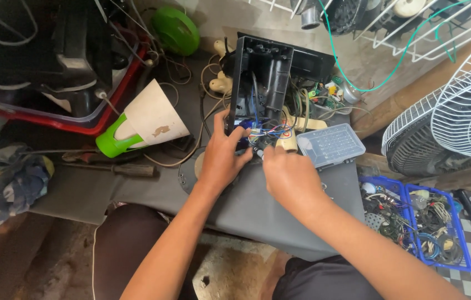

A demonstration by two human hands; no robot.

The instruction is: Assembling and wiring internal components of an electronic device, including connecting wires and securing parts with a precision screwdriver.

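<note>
Left hand gripping open black plastic housing at its lower edge, mid-bench, right hand pinching coloured wires there, clear compartment box just right, blue baskets beyond bench edge.

Black plastic housing with blue, red and white wires inside. Lamp: cream shade, green base. Blue basket, white fan grille, clear parts box, grey mat.

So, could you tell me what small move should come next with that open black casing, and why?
Probably steady the black casing with the left hand while the right hand teases one wire from the coloured wires; both hands already meet at that tangle, and the casing stands tilted.
</note>
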